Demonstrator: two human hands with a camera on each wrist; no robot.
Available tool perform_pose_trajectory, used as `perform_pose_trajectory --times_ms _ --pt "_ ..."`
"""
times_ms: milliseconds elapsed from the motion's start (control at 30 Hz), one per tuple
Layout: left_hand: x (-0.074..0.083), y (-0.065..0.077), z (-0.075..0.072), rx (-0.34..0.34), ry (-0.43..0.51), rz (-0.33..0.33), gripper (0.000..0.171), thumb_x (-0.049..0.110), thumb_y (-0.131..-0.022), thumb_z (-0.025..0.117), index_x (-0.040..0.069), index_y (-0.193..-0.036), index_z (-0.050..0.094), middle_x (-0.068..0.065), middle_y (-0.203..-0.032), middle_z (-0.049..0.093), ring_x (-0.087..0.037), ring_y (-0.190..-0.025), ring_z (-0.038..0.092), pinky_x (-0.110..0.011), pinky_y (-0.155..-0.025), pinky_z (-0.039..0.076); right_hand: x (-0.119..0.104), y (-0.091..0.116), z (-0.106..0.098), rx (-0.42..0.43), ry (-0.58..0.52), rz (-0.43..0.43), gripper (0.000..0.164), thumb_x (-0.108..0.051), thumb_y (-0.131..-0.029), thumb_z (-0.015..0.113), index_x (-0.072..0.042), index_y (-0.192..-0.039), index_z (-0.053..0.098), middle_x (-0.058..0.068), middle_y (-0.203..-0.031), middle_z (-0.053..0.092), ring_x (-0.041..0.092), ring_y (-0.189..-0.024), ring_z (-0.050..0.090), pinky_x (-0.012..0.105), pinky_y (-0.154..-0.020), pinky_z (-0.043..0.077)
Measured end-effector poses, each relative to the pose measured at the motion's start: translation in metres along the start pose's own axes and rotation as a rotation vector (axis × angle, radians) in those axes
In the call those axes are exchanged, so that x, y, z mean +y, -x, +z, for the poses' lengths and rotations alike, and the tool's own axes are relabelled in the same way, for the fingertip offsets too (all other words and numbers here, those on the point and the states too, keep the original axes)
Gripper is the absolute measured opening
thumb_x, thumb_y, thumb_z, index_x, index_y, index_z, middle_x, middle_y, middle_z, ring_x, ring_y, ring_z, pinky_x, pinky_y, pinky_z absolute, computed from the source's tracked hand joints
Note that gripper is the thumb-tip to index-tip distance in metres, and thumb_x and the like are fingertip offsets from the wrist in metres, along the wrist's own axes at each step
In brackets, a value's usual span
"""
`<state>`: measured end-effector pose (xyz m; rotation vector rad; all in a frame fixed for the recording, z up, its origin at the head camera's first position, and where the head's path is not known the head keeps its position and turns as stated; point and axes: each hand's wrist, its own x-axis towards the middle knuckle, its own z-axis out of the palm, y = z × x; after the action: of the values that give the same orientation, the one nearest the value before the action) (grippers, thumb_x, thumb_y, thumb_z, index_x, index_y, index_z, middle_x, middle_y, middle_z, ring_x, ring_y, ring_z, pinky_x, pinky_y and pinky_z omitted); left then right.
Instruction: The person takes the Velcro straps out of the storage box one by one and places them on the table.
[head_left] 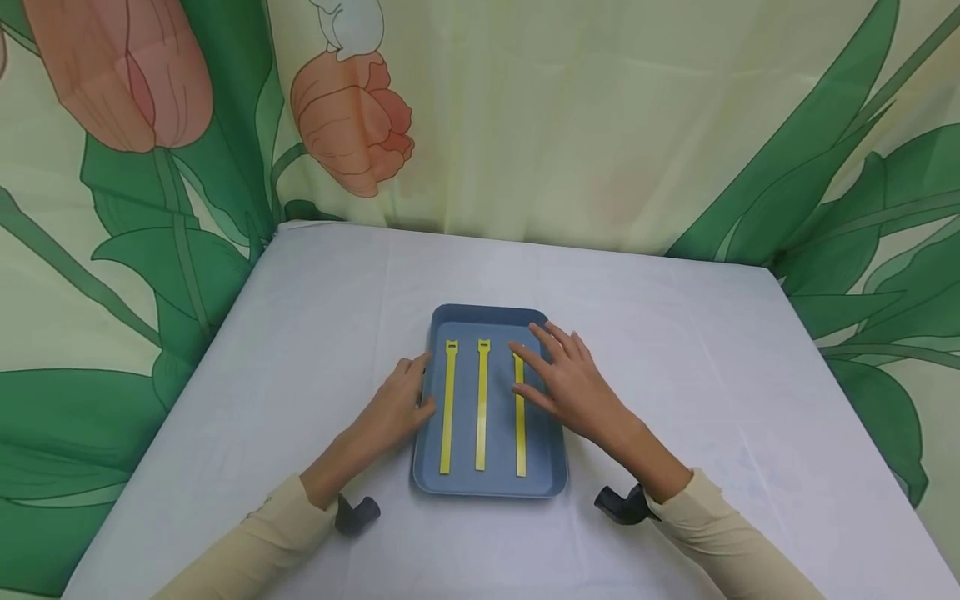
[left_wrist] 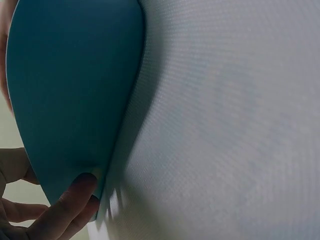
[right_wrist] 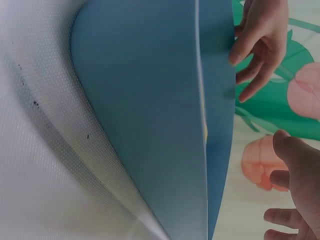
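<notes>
A blue tray [head_left: 487,485] lies on the table with three yellow cable ties in it, set apart lengthwise, slotted heads at the far end: a left one [head_left: 448,408], a middle one [head_left: 482,408] and a right one [head_left: 521,433]. My left hand [head_left: 393,406] is at the tray's left side. Its fingertips touch the outer wall [left_wrist: 75,100], and the thumb reaches over the rim. Spread above the tray's right side, my right hand [head_left: 577,387] holds nothing. Its fingers partly hide the right tie. The right wrist view shows this hand [right_wrist: 300,185] beyond the rim.
A white cloth [head_left: 300,375] covers the table around the tray. Behind it hangs a curtain [head_left: 525,125] printed with flowers and leaves. A black device is strapped at each wrist, one on the left [head_left: 356,516] and one on the right [head_left: 624,505].
</notes>
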<state>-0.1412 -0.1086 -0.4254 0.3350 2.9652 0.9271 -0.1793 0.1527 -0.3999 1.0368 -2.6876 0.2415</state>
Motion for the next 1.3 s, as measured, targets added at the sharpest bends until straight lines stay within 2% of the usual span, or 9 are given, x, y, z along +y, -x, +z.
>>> perform_pose_trajectory --times_ms 267,533,833,1133,1300 --pt "0.002 0.002 0.000 -0.004 0.009 -0.023 0.066 0.002 -0.083 0.065 -0.007 -0.140 0.034 -0.019 -0.113 0.051 -0.017 -0.080 0.052 -0.028 -0.070 0.049 -0.003 -0.001 0.001 -0.003 0.009 -0.020 0.058 -0.045 -0.087 0.063 -0.015 -0.135 0.053 0.021 -0.142 0.038 0.039 -0.132 0.029 0.063 -0.101 0.023" --pt "0.003 0.001 -0.001 -0.015 0.033 -0.039 0.068 0.001 -0.082 0.064 -0.007 -0.141 0.031 -0.012 -0.099 0.050 -0.016 -0.078 0.050 -0.027 -0.068 0.048 -0.004 -0.002 0.000 -0.004 0.009 -0.036 0.057 -0.042 -0.087 0.063 -0.014 -0.135 0.053 0.019 -0.135 0.047 0.039 -0.131 0.031 0.062 -0.103 0.020" --pt "0.001 0.005 0.002 0.002 0.026 -0.044 0.066 0.002 -0.083 0.064 -0.009 -0.140 0.033 -0.011 -0.097 0.050 -0.015 -0.078 0.050 -0.025 -0.066 0.048 -0.005 -0.004 0.000 0.025 -0.009 -0.065 0.058 -0.042 -0.087 0.064 -0.012 -0.135 0.053 0.022 -0.140 0.040 0.043 -0.126 0.037 0.055 -0.098 0.035" --pt "-0.001 0.006 0.005 0.027 0.035 -0.027 0.062 0.000 -0.081 0.065 -0.012 -0.136 0.038 -0.011 -0.095 0.050 -0.015 -0.076 0.051 -0.023 -0.065 0.048 -0.005 -0.007 0.005 0.029 -0.043 -0.128 0.059 -0.037 -0.086 0.067 -0.008 -0.135 0.051 0.015 -0.136 0.048 0.034 -0.126 0.041 0.048 -0.095 0.041" --pt "-0.001 0.006 0.006 0.042 0.041 -0.018 0.063 0.000 -0.081 0.066 -0.011 -0.137 0.038 -0.011 -0.096 0.050 -0.013 -0.074 0.049 -0.022 -0.062 0.047 -0.007 -0.011 0.003 0.030 -0.019 -0.168 0.060 -0.038 -0.085 0.068 -0.009 -0.135 0.051 0.016 -0.134 0.049 0.033 -0.123 0.044 0.047 -0.093 0.043"
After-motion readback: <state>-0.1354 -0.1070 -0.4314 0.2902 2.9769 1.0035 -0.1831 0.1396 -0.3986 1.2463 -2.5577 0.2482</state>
